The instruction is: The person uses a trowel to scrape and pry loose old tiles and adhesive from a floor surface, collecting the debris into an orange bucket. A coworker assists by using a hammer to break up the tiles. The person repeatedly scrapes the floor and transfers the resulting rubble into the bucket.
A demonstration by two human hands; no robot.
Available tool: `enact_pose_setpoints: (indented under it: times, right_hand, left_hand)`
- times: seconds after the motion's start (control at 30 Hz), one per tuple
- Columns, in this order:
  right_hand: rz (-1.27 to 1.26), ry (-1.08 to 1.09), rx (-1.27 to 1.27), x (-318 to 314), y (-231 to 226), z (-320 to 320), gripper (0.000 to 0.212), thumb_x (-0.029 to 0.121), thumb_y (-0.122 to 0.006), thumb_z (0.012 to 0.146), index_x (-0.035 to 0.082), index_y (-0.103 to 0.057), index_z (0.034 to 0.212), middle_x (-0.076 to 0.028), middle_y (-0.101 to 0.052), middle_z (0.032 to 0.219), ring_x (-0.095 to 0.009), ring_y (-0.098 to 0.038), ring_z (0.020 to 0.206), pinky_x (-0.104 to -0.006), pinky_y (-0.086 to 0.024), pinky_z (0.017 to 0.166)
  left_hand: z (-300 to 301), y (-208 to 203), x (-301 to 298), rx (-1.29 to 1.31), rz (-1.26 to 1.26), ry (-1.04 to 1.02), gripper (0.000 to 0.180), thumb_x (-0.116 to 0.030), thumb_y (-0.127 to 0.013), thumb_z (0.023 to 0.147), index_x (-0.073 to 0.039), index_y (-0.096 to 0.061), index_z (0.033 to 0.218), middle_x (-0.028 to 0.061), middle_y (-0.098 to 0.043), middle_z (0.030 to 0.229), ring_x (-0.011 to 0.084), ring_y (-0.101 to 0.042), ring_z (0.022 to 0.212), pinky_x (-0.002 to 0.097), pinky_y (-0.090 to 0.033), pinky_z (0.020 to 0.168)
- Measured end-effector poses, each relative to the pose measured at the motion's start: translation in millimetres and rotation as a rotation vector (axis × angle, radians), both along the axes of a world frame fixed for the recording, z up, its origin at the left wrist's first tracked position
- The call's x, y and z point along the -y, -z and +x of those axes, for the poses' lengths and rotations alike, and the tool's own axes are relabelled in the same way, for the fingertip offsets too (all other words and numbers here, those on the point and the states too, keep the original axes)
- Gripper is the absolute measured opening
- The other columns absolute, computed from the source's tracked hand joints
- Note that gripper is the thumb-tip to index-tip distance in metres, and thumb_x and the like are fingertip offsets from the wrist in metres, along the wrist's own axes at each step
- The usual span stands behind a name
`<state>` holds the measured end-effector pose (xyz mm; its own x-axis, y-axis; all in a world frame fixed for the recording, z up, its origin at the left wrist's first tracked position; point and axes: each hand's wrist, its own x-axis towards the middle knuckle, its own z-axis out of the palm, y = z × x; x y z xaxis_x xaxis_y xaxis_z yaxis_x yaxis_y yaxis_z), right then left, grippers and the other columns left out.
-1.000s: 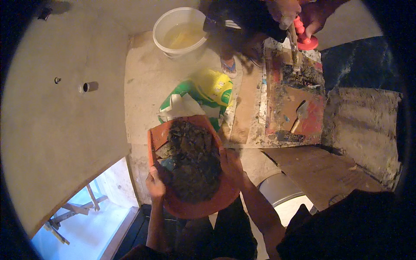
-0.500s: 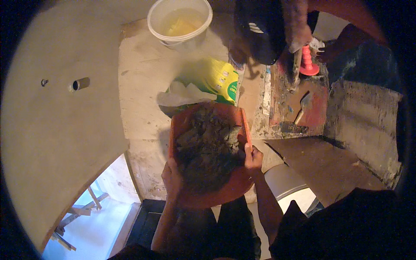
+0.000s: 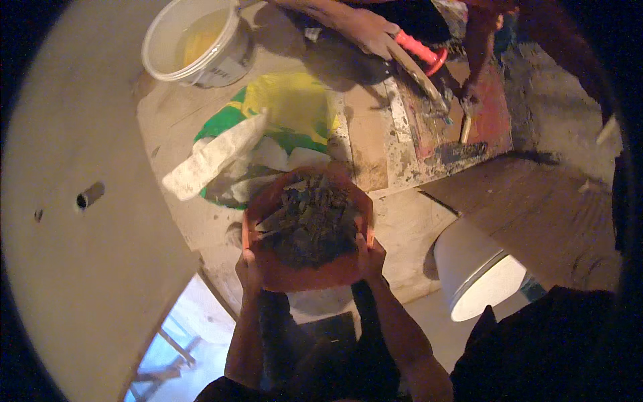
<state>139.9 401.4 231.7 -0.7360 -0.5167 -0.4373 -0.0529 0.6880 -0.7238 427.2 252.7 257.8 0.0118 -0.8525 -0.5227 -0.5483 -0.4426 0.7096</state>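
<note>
My left hand [image 3: 248, 271] and my right hand [image 3: 372, 260] grip opposite sides of an orange-red plastic scoop-like pan [image 3: 305, 278], thumbs on the rim. Inside the pan lies a heap of dark, crumbly rubble [image 3: 311, 218], perhaps mortar or soil. Just beyond its far edge is a yellow and green bag [image 3: 224, 124] with a pale, folded flap. Whether pan and bag touch, I cannot tell.
Beyond the bag stands a white bucket [image 3: 231, 67] with something yellow inside. A co-worker's hand [image 3: 365, 30] is by a red ribbed handle [image 3: 416, 48] and a stick-like tool [image 3: 418, 77]. A white bucket-like container [image 3: 472, 264] lies tilted at right.
The pan, still in both my hands, sits closer to me relative to the bag, and more of the bag shows. The co-worker's hands have shifted over the tools. The view has turned.
</note>
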Motion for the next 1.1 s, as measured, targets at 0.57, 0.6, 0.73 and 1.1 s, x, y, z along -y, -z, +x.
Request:
enact_pose_setpoints:
  times: [0.57, 0.6, 0.73, 1.1]
  right_hand:
    - [0.380, -0.064, 0.284, -20.1, 148.8, 13.1, 0.044, 0.041, -0.055, 0.102, 0.004, -0.061, 0.125, -0.018, -0.068, 0.100, -0.033, -0.066, 0.093, -0.0434, -0.051, 0.087]
    - [0.370, -0.001, 0.194, -6.8, 131.2, 6.2, 0.039, 0.036, -0.058, 0.101, 0.004, -0.061, 0.123, -0.016, -0.067, 0.100, -0.029, -0.065, 0.095, -0.0412, -0.051, 0.089]
    - [-0.230, 0.111, -0.151, 118.4, -17.9, -33.6, 0.040, 0.029, -0.073, 0.091, 0.002, -0.061, 0.119, -0.013, -0.065, 0.108, -0.023, -0.061, 0.104, -0.0388, -0.048, 0.094]
    - [0.084, -0.883, -0.683, 359.0, -125.4, -77.5, 0.026, 0.027, -0.071, 0.082, 0.004, -0.065, 0.093, -0.021, -0.070, 0.090, -0.042, -0.069, 0.084, -0.0510, -0.056, 0.074]
  left_hand:
    - [68.7, 209.6, 30.4, 0.465, -0.215, 0.818, 0.047, -0.033, -0.054, 0.098, -0.002, -0.059, 0.133, 0.0262, -0.052, 0.143, 0.0457, -0.048, 0.131, 0.0550, -0.034, 0.112]
    - [72.8, 202.9, 32.9, 0.365, -0.083, 0.684, 0.048, -0.033, -0.054, 0.098, -0.003, -0.057, 0.135, 0.0261, -0.052, 0.144, 0.0474, -0.047, 0.131, 0.0564, -0.034, 0.112]
    - [30.8, 126.1, 56.9, 0.066, 0.050, 0.000, 0.047, -0.030, -0.059, 0.098, -0.003, -0.054, 0.137, 0.0214, -0.055, 0.139, 0.0422, -0.052, 0.126, 0.0517, -0.041, 0.107]
    - [-114.1, -86.2, 155.0, -0.106, -0.311, -0.199, 0.044, -0.015, -0.066, 0.094, 0.007, -0.053, 0.129, 0.0212, -0.064, 0.125, 0.0319, -0.062, 0.115, 0.0403, -0.050, 0.095]
